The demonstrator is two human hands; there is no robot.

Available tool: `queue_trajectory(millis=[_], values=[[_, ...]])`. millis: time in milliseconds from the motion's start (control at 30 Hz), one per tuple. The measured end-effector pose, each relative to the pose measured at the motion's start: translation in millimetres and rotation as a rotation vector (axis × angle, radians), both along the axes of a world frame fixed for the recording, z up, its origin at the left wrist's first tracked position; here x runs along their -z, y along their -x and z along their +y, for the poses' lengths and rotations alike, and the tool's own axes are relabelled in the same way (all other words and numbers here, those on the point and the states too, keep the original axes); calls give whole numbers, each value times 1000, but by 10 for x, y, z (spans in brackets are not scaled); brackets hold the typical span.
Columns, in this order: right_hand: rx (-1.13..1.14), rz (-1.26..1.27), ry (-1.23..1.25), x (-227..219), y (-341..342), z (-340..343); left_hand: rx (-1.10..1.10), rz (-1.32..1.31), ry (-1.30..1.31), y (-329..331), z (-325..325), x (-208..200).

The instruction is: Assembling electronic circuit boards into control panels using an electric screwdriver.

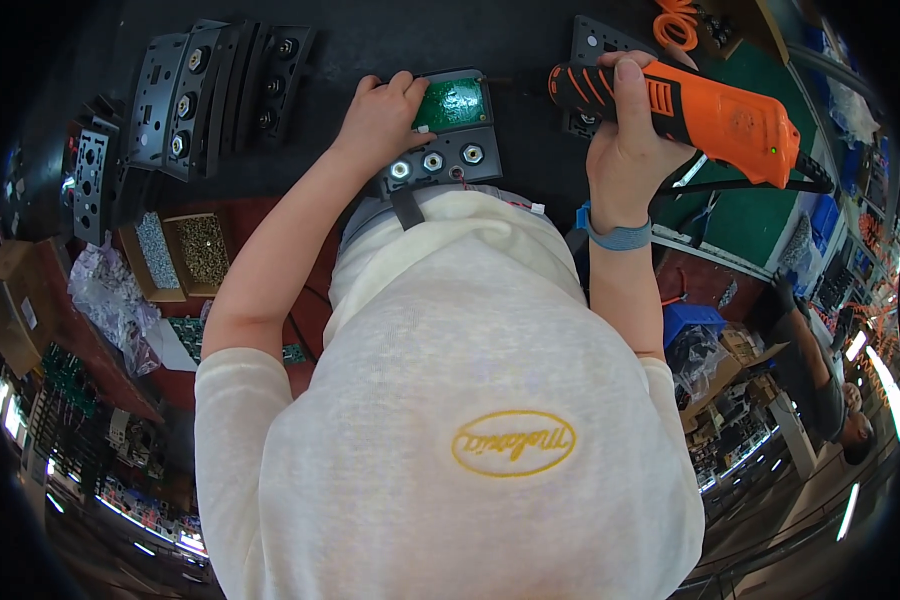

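I'm having the left hand (pixel 390 115) hold the green circuit board (pixel 457 102), likely against twisting, while the right hand (pixel 635 140) is gripping the orange power driver (pixel 725 120).

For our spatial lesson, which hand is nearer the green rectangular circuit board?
Left. The left hand touches the board at its left edge; the right hand grips an orange-black power tool farther right.

Yellow oval-ringed script (pixel 515 443) — on white shirt (pixel 420 350).
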State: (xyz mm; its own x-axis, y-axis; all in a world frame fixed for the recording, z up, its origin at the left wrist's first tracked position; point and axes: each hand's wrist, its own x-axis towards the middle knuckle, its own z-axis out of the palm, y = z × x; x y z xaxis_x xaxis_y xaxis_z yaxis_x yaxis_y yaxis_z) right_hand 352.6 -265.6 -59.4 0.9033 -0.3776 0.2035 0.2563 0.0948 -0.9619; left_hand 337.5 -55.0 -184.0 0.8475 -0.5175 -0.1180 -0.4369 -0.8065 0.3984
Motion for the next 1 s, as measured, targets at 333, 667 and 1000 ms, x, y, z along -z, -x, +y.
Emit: queue_trajectory(millis=[333, 667, 1000], values=[[-17, 15, 65, 44, -20, -3, 9, 13, 24, -11, 12, -17], [-114, 2, 370, -15, -120, 97, 22, -8, 24, -17, 12, -5], [-384, -106, -29, 157, -369, 341, 32, 12, 44, -80, -17, -25]])
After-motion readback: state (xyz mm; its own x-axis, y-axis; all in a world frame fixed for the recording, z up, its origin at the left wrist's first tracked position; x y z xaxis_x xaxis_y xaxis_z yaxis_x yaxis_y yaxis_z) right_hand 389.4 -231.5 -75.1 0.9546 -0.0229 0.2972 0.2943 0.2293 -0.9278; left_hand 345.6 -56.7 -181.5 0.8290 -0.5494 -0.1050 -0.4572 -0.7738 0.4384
